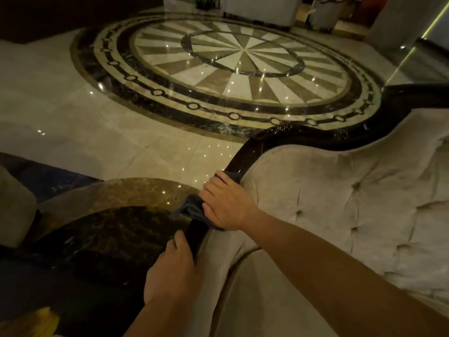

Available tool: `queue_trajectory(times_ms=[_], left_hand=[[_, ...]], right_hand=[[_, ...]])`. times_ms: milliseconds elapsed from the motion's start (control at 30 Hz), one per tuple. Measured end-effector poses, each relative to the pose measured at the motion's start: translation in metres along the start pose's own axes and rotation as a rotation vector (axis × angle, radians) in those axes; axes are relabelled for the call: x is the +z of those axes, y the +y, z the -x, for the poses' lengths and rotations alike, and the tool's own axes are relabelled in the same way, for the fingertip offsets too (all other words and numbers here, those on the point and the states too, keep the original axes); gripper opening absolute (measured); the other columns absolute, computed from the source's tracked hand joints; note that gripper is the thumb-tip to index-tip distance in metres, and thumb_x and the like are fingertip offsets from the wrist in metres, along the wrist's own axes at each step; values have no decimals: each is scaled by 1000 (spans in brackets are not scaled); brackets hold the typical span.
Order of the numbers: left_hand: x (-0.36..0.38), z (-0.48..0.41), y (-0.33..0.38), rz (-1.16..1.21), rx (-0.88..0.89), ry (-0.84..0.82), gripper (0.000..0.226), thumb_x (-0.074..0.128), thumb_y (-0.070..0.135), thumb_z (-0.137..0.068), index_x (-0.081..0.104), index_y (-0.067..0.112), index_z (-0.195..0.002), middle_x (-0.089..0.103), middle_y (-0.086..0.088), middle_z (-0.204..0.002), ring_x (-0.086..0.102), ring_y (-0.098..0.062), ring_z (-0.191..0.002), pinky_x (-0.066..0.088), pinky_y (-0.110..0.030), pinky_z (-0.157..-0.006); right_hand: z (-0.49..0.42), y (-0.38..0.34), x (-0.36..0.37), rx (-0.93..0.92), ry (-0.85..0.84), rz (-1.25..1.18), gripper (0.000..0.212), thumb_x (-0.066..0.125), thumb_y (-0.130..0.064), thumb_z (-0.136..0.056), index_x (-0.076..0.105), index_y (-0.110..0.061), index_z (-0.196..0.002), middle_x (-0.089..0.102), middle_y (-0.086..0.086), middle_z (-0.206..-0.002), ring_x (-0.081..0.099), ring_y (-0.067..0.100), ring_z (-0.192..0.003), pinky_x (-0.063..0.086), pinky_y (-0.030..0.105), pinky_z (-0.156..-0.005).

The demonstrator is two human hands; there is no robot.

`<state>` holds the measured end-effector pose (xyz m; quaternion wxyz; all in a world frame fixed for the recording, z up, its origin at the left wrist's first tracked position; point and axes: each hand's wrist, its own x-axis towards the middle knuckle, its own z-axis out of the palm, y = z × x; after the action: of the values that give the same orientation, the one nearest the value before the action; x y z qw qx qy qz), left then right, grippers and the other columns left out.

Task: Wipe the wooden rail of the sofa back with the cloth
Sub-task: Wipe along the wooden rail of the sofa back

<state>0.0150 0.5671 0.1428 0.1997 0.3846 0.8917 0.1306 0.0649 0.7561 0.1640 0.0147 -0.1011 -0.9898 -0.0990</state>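
Observation:
A dark glossy wooden rail (303,137) curves along the top of a beige tufted sofa back (340,203), running from lower centre up to the right edge. My right hand (228,205) presses a dark grey cloth (192,209) onto the rail's lower stretch, fingers wrapped over it. The cloth's folds hang off the left side of the rail. Just below, my left hand (172,268) grips the bare rail and sofa edge, its thumb lying on the wood.
A round dark marble table (104,229) stands left of the sofa, close under the rail. Beyond lies a polished marble floor with a large round inlay (230,69). Another seat's corner (14,210) shows at the left edge. White planters stand at the far back.

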Motion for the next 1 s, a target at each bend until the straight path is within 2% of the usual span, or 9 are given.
queue_trajectory(times_ms=[200,267,333,467,633,733,800,900,1000], left_hand=[[-10,-84,65,-29,58,-6,35,40,37,-99,35,14,-125,53,-7,-125,62,-25,-98,54,-39,-77],[-12,-109,87,-2,89,2,39,41,40,-98,36,13,-125,56,-10,-124,64,-27,-95,53,-39,-72],[-14,-130,108,82,133,13,56,44,51,-94,32,12,-132,58,-13,-122,64,-30,-92,52,-39,-68],[-19,-159,142,135,278,94,68,48,60,-87,34,16,-136,55,-10,-123,60,-28,-101,55,-45,-81],[-23,-188,193,25,350,107,64,52,50,-90,35,14,-140,49,-11,-133,49,-32,-118,46,-47,-94],[-32,-189,227,-59,430,304,66,60,52,-83,40,13,-131,53,-13,-124,52,-31,-107,49,-44,-84],[-37,-192,253,-119,535,334,71,64,54,-79,38,15,-133,53,-11,-125,51,-29,-109,46,-45,-87],[-34,-205,287,-205,685,293,73,60,60,-79,38,16,-134,52,-7,-128,49,-28,-113,43,-44,-94],[-25,-210,313,-261,725,275,61,55,55,-85,41,18,-130,53,-3,-127,48,-28,-114,40,-43,-95]], right_hand=[[-11,82,-6,-33,91,60,41,38,-38,-99,61,-9,-115,63,14,-113,53,35,-110,27,51,-116],[-12,108,-11,-8,129,83,39,40,-38,-98,61,-10,-114,63,14,-111,54,35,-107,30,51,-113],[-12,128,-14,29,167,76,38,41,-38,-98,61,-10,-114,64,13,-110,54,34,-104,33,51,-109],[-6,163,-22,200,212,69,41,37,-41,-98,60,-13,-116,64,10,-108,54,30,-99,39,47,-98],[9,194,-36,418,206,63,44,32,-43,-99,63,-15,-112,67,8,-105,59,27,-97,43,44,-91],[36,220,-42,595,219,18,45,28,-44,-99,61,-16,-110,68,7,-102,60,26,-93,45,42,-85],[76,247,-48,682,132,80,44,27,-44,-101,60,-16,-109,67,7,-100,59,26,-91,44,41,-82],[113,271,-61,620,-97,243,46,26,-45,-102,59,-14,-108,66,11,-99,57,29,-89,41,43,-81],[113,281,-74,593,-260,309,51,24,-46,-103,60,-11,-112,66,15,-105,57,31,-94,38,44,-85]])
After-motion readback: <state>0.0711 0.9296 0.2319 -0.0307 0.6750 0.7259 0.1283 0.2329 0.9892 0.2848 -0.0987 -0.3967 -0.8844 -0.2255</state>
